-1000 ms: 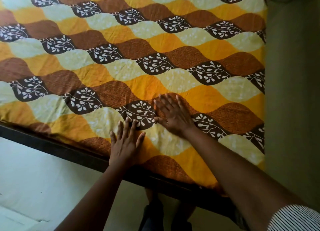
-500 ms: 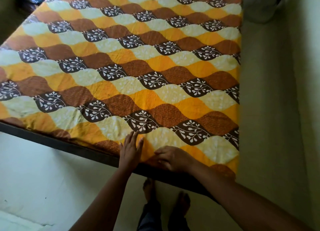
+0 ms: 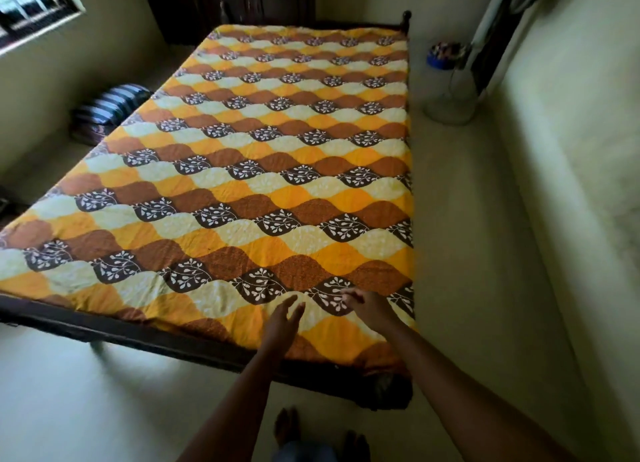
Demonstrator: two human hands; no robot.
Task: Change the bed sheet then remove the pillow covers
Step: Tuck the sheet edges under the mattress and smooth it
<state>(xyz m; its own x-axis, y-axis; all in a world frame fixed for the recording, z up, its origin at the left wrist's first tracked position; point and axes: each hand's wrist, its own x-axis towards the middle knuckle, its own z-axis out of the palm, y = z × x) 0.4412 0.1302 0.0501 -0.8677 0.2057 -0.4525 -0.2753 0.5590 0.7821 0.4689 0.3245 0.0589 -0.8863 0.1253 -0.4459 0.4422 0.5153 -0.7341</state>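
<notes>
A bed sheet (image 3: 263,170) patterned in orange, brown and cream waves lies spread flat over the whole mattress. My left hand (image 3: 282,319) hovers over the sheet's near edge with straight fingers, holding nothing. To its right, my right hand (image 3: 367,304) is above the near right corner, fingers loosely curled and empty. A dark striped pillow (image 3: 107,110) lies on the floor beside the bed's far left side.
The dark wooden bed frame (image 3: 138,333) runs along the near edge. A standing fan base (image 3: 448,110) and a blue container (image 3: 441,56) stand on the floor at the far right. A window (image 3: 31,8) is at the top left. My bare feet (image 3: 287,427) are below.
Both hands lifted off the sheet, which they had been pressing flat near the edge. The view pulled back and up, showing the whole bed.
</notes>
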